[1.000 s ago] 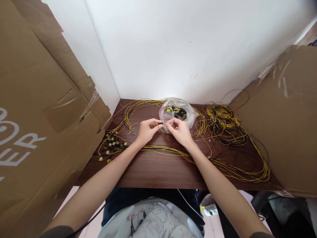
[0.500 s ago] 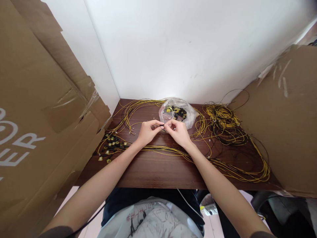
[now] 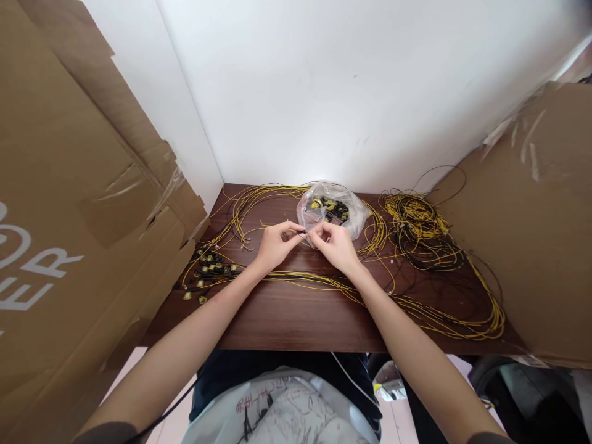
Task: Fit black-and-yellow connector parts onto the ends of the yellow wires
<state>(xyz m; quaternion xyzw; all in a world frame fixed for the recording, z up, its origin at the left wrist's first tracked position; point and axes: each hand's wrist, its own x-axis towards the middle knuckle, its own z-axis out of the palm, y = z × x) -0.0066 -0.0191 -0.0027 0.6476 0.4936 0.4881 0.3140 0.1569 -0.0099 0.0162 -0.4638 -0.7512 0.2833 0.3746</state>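
Pinching a thin dark piece (image 3: 301, 232) — both hands (image 3: 279, 245) (image 3: 336, 245) nearly closed, front table edge (image 3: 296, 349) well apart, cardboard (image 3: 522, 222) flanking

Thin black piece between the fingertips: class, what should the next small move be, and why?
Probably ease the right hand slightly toward the left hand, along the thin black piece. The left fingertips pinch it, and the right fingertips sit close at its other end, roughly in line; whether they grip it is too small to tell.
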